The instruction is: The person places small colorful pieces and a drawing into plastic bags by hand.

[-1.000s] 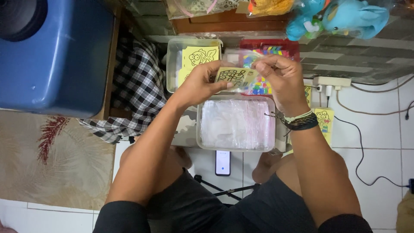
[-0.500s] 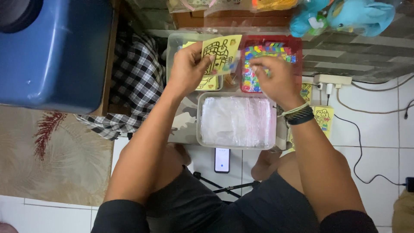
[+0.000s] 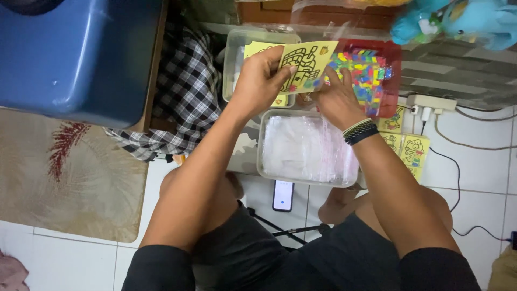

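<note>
My left hand [image 3: 264,78] grips a yellow card with a black line drawing [image 3: 307,64], holding it up over the far boxes. My right hand [image 3: 333,96], with a woven band on its wrist, touches the card's lower right edge, fingers pinched there; something small and coloured shows at its fingertips, but I cannot tell what. Below both hands stands a clear box of clear plastic bags [image 3: 307,148]. Behind the card are a clear box with more yellow cards [image 3: 237,59] and a red tray of small multicoloured packets [image 3: 371,75].
A blue plastic tub [image 3: 75,54] sits at the left on a wooden edge, with a checked cloth [image 3: 183,102] beside it. More yellow cards [image 3: 412,151] lie right of the bag box, near a power strip [image 3: 431,102] and cables. A phone [image 3: 283,195] lies on the tiles. Blue plush toy [image 3: 458,21] at top right.
My left hand has kept the yellow card raised and shifted it slightly right. My right hand has come back from the red tray to the card's lower edge.
</note>
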